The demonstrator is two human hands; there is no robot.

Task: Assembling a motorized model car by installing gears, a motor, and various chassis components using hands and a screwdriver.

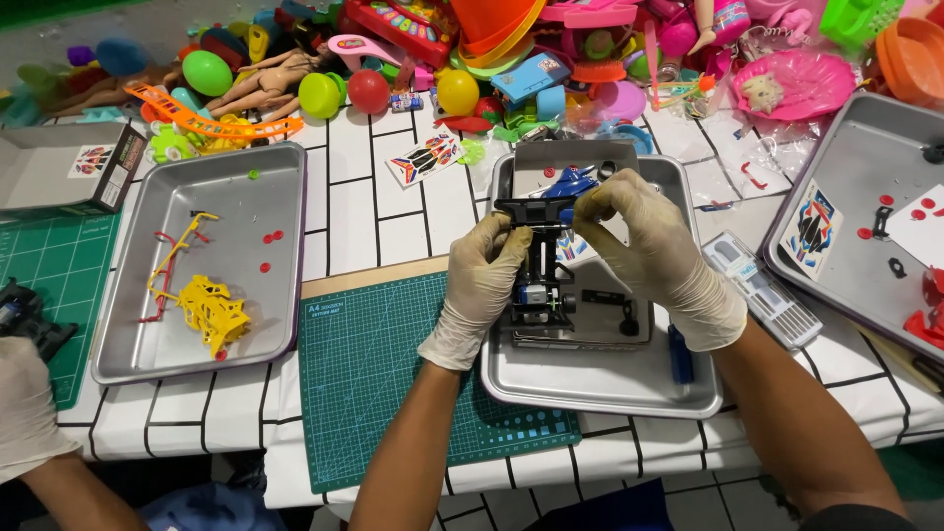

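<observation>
White tablecloth with a black grid (354, 211) covered the bench; a heap of bright plastic toys (472, 59) ran along the far edge. Centre: steel tray (600, 388) resting partly on a green cutting mat (383, 374). Over this tray, both gloved hands held a black toy-car chassis (539, 265) upright, nose toward the far side. Left hand (482, 285) was wrapped around the chassis's left flank, fingers curled on it. Right hand (639, 236) pinched the far top end of the chassis with its fingertips, just beside a blue body shell (568, 182) lying in the tray. A small blue part (680, 356) lay in the tray's near right. Left: second steel tray (128, 285) with yellow plastic parts (211, 310) and red sprue bits. Right: third tray (865, 147) holding a sticker sheet (811, 228). Another person's gloved hand (25, 403) showed at the near left edge, beside a dark object; grip not discernible.
</observation>
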